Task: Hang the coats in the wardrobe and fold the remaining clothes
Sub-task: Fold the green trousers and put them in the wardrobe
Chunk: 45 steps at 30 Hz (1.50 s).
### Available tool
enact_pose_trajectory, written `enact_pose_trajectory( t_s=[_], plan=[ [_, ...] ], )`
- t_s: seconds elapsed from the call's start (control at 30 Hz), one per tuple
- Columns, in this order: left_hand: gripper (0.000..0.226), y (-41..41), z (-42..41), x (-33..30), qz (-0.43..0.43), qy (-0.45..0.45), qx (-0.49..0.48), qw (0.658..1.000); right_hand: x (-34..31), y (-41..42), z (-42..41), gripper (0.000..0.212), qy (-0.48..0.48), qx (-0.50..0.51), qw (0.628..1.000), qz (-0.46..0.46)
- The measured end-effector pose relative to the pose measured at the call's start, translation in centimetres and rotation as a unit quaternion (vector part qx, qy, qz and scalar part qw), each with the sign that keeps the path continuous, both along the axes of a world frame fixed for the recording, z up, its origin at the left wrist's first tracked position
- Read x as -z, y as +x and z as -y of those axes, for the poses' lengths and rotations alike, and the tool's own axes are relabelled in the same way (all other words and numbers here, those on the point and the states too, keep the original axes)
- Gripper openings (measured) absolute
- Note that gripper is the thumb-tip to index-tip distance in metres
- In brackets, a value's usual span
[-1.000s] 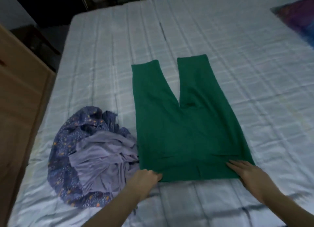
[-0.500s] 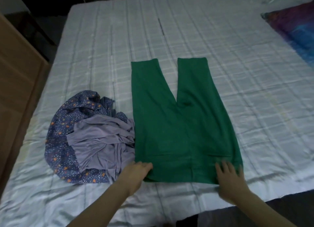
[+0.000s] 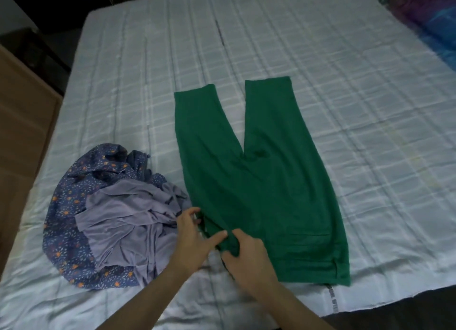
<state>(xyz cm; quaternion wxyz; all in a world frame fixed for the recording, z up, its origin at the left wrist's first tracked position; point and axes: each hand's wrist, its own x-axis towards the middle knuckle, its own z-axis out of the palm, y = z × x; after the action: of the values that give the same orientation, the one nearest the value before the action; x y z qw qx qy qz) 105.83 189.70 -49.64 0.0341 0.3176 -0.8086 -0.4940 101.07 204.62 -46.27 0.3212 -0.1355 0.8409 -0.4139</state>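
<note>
The fingers of the right hand curl around the near-left corner of the green trousers, bunching the waistband into a small fold. The left hand meets it there — thumb and forefinger pinch the same edge just to the left, the other fingers loosely spread. Both forearms reach in from the bottom of the view.

The trousers lie flat on the bed, waist toward the person, the 2 legs spread in a V pointing away. Touching their left edge sits a crumpled lilac garment on top of a blue floral garment — both unfolded. A purple-blue pillow lies at the far right corner.
</note>
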Motion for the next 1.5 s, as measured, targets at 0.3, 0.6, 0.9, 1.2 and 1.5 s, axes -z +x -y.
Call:
enact_pose_trajectory(
  t_s=[0.3, 0.6, 0.9, 1.2, 1.5],
  plan=[
    [0.041, -13.8, -10.3, 0.8, -0.084, -0.181, 0.386, 0.901, 3.6, -5.9, -15.1, 0.039, -0.016, 0.247, 0.960, 0.131],
    [0.046, -17.0, -15.7, 6.2, -0.021, -0.210, 0.587, 0.782, 7.2, -8.8, -20.5, 0.051, 0.175, 0.093, 0.979, -0.046],
    [0.052, -21.0, -5.7, 4.5, 0.042, -0.298, 0.376, 0.876, 4.6, -13.5, -17.1, 0.011, 0.289, -0.185, 0.939, -0.026],
    [0.041, -25.8, 2.2, 3.4, 0.176, -0.156, 0.153, 0.960, 1.5, -22.8, -9.1, 0.016, 0.311, -0.173, 0.926, -0.128],
    [0.041, -29.4, 8.6, 5.9, 0.174, -0.151, 0.103, 0.968, 2.3, -30.4, 5.4, 0.025, 0.109, -0.150, 0.932, -0.312]
  ],
)
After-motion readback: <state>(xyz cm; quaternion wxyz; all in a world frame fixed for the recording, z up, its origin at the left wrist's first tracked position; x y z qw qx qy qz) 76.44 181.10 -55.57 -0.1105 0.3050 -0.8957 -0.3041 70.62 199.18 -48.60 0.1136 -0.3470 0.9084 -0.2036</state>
